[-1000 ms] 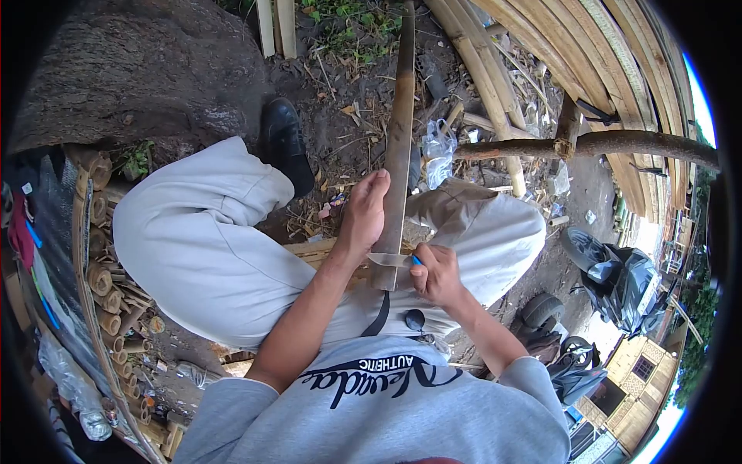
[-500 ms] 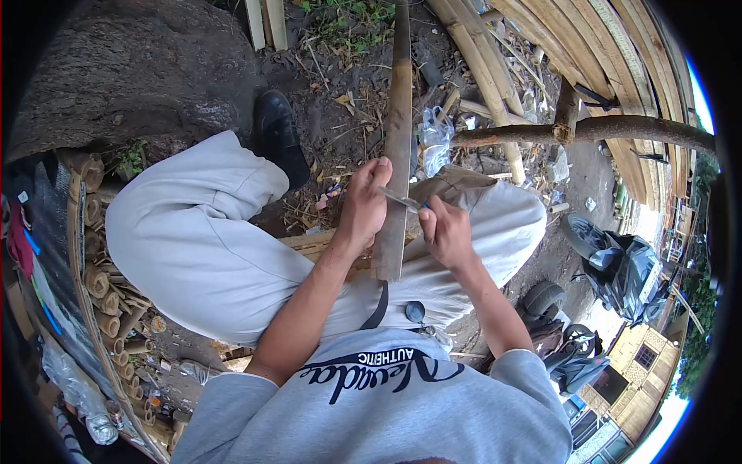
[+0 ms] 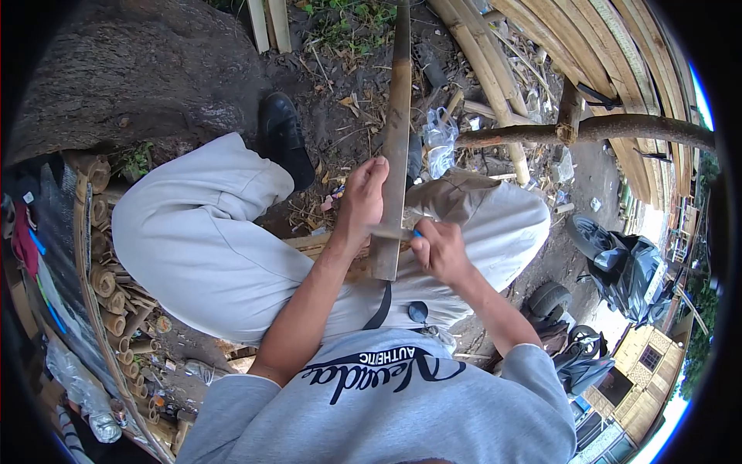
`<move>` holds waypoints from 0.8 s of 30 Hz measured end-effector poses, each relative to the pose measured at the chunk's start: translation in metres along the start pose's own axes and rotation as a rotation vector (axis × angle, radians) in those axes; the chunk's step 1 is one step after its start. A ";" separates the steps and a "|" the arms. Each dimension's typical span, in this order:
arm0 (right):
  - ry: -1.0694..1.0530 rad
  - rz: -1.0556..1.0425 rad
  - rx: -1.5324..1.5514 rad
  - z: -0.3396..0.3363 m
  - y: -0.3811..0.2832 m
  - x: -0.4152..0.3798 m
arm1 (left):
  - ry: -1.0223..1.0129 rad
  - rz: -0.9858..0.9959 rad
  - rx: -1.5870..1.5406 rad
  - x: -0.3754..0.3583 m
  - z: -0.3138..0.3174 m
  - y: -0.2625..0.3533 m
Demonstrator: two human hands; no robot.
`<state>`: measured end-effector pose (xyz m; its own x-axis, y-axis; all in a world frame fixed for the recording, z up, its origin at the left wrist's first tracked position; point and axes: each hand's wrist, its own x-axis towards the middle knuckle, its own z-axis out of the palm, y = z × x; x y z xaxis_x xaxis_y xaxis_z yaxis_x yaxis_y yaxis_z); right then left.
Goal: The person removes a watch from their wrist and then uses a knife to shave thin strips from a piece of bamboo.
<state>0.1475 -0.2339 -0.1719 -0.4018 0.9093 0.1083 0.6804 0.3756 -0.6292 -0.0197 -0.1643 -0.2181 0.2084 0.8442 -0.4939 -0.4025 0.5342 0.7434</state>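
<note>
A long flat bamboo strip [image 3: 397, 131] runs from my lap away from me between my knees. My left hand [image 3: 363, 197] is closed around its left edge, thumb pointing forward along it; the fingers underneath are hidden. In my right hand [image 3: 440, 251] is a knife [image 3: 391, 232], its handle mostly covered by my fist, with a bit of blue showing. The slightly blurred blade lies across the strip near its close end, its tip reaching toward my left wrist.
A large trunk-like mass [image 3: 139, 77] rises at the left. Bamboo poles [image 3: 483, 62] lie ahead to the right, beside a horizontal branch [image 3: 618, 130]. Stacked cut bamboo [image 3: 104, 278] is at the left, and a motorcycle [image 3: 626, 271] stands at the right. A plastic bag [image 3: 440, 143] lies ahead.
My right hand has drawn the knife down the strip toward my body, and the blade now lies more level across it. My left hand keeps its grip, nearly unmoved.
</note>
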 end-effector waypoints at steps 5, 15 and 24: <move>-0.037 0.135 -0.103 -0.009 0.003 0.012 | 0.042 0.069 0.096 -0.001 0.006 0.000; -0.102 -0.076 0.030 -0.013 -0.030 -0.023 | -0.002 -0.017 0.002 0.002 0.002 -0.002; -0.058 -0.074 0.017 -0.005 -0.025 -0.011 | -0.003 0.055 0.063 -0.001 0.000 0.004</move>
<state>0.1382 -0.2528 -0.1537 -0.4860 0.8669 0.1107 0.6371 0.4382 -0.6341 -0.0218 -0.1630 -0.2149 0.1903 0.8726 -0.4499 -0.3567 0.4884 0.7963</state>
